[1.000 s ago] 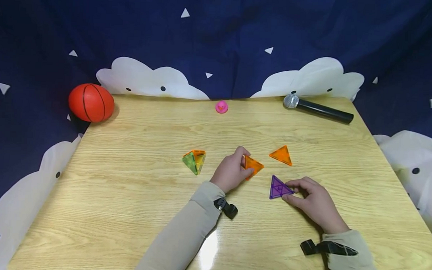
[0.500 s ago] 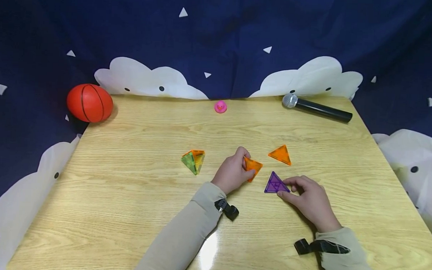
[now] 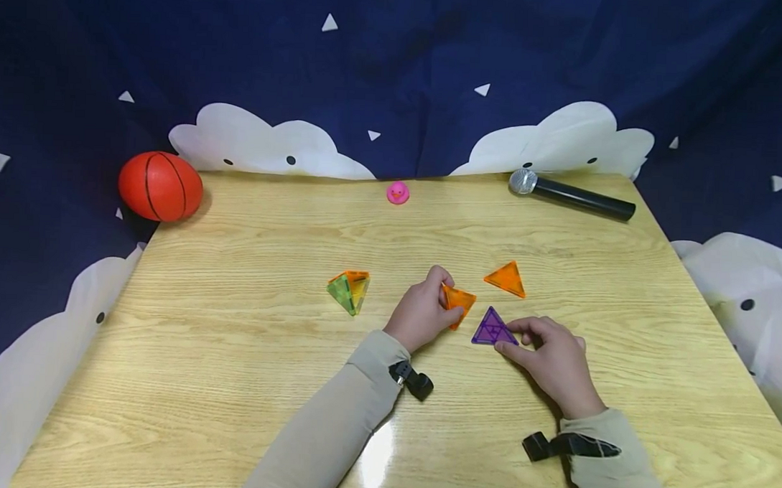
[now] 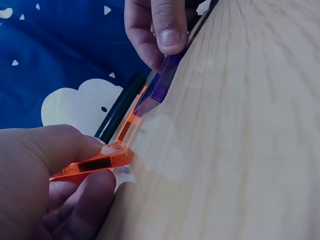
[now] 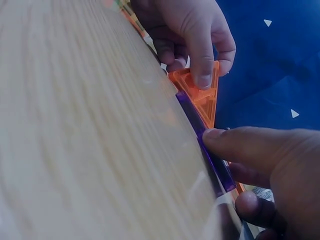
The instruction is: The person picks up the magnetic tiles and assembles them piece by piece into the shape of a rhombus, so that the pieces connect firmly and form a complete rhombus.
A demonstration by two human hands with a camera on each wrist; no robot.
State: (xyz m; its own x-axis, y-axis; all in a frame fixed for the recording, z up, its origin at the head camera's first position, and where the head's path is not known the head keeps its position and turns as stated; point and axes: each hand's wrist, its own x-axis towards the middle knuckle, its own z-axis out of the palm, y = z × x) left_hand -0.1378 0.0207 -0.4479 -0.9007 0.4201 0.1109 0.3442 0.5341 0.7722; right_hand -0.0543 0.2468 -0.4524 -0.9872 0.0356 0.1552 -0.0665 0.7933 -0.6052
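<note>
Between thumb and fingers, my left hand pinches an orange translucent triangular magnetic tile, tilted up from the table in the right wrist view. My right hand grips a purple triangular magnetic tile by its right corner, thumb on the near side. In the head view a small gap parts the purple tile from the orange one. Another orange tile lies flat just beyond the purple tile. Left of my left hand stands a small pyramid of green, yellow and orange tiles.
At the table's far edge sit a red ball on the left, a pink rubber duck in the middle and a black microphone on the right. A dark blue curtain with clouds hangs behind.
My right hand has slid left with the purple tile, turning it slightly and bringing it nearer the orange tile. My left hand keeps its pinch, its orange tile tilting slightly.
</note>
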